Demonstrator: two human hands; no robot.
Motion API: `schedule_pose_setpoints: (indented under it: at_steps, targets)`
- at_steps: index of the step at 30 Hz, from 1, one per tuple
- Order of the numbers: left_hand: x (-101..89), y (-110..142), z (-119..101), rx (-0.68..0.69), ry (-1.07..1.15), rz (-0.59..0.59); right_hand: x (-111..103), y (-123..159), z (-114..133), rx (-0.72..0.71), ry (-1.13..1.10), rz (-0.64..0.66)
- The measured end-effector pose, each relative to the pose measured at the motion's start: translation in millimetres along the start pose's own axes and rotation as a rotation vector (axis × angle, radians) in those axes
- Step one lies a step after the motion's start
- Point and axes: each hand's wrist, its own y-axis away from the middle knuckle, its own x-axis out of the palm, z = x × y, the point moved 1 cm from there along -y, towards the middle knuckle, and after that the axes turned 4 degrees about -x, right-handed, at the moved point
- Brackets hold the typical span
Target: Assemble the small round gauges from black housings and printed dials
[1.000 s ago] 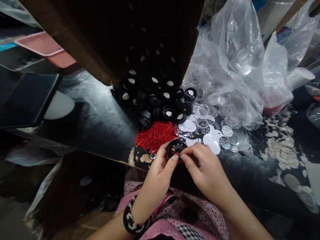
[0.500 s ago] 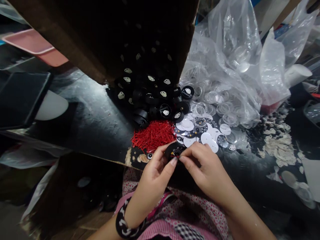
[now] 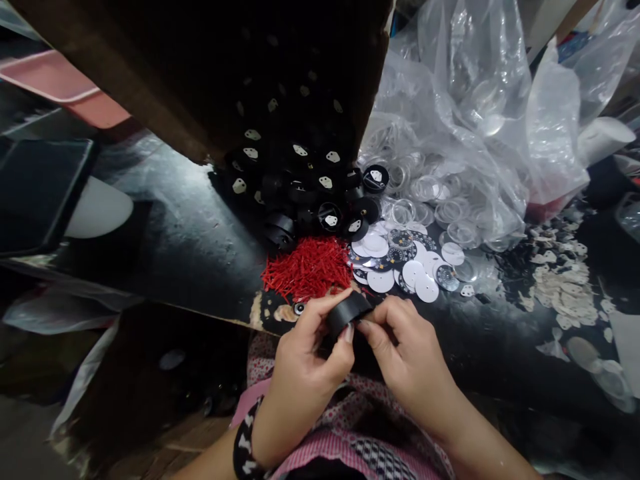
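My left hand (image 3: pixel 313 347) is closed around a black round gauge case (image 3: pixel 349 312), tilted so its smooth side wall faces me. The dial face is turned out of sight. At the case's right end, the fingers of my right hand (image 3: pixel 400 340) are pinched together; whatever is between them is hidden. Just beyond the hands lies a heap of thin red pointers (image 3: pixel 310 270). To its right is a loose pile of black-and-white dial discs (image 3: pixel 380 257), some showing plain white backs. More black cases (image 3: pixel 327 217) are heaped behind, some with white plates inside.
A large dark cardboard box (image 3: pixel 165 120) lies open at the back. Clear rings (image 3: pixel 460 233) spill from plastic bags (image 3: pixel 465 133) at the right. Small white plates (image 3: pixel 563 293) are piled farther right. A black tablet-like object (image 3: pixel 40 193) stands left. The table's front edge is worn.
The gauge case has been tipped: its dial was showing before, and now the side wall is. Both hands have stayed close together around it, shifting slightly.
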Motion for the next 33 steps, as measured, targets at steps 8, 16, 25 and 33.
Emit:
schedule_pose_setpoints:
  at_steps: [8,16,25,33]
  targets:
    - [1.1,-12.1,0.6,-0.255,0.276,0.130,-5.8,-7.1,-1.6,0.037,0.046,0.047]
    - [0.1,-11.8,17.5,-0.391,0.427,0.122,-6.6,-21.0,-6.0,-0.274,0.454,0.107]
    - [21.7,-11.9,17.6,-0.549,0.594,0.064,-6.9,-26.1,-7.9,-0.003,0.346,0.136]
    - [20.1,-16.4,23.0,-0.427,0.649,0.061,-52.1,-62.0,-60.5,0.100,0.514,-0.057]
